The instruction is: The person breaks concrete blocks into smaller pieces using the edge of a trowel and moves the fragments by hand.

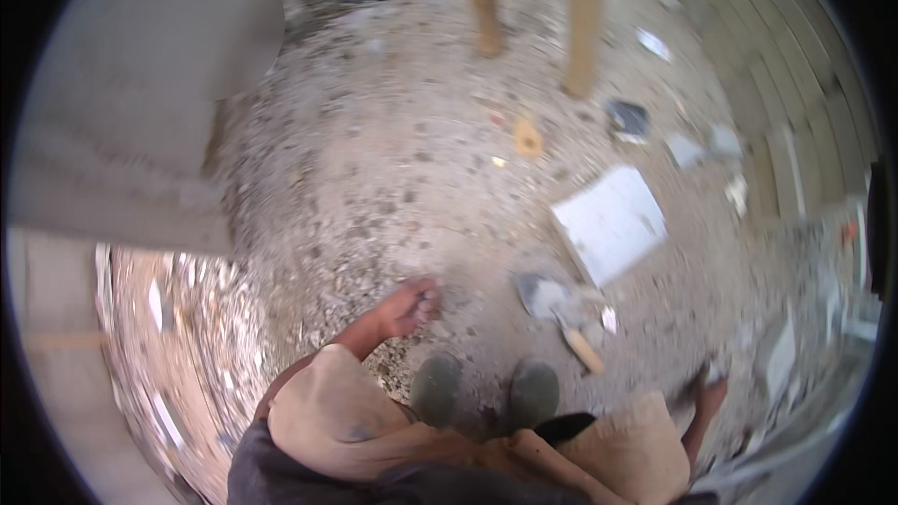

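Wooden-handled trowel (584,351) lies on gritty ground (346,159) between the hands, near a white slab (613,224). Left hand (410,307) looks loosely curled, contents unclear; right hand (713,396) is too blurred to tell its grip.

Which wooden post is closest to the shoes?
The wide post on the right: it ends lower in the picture than the narrower post to its left.

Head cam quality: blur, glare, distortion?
Head view: motion blur streaks the rubble at lower left, which is also brightest; the left hand looks soft; the white slab is pale but its outline reads; the block wall bows toward the rim; corners go black.
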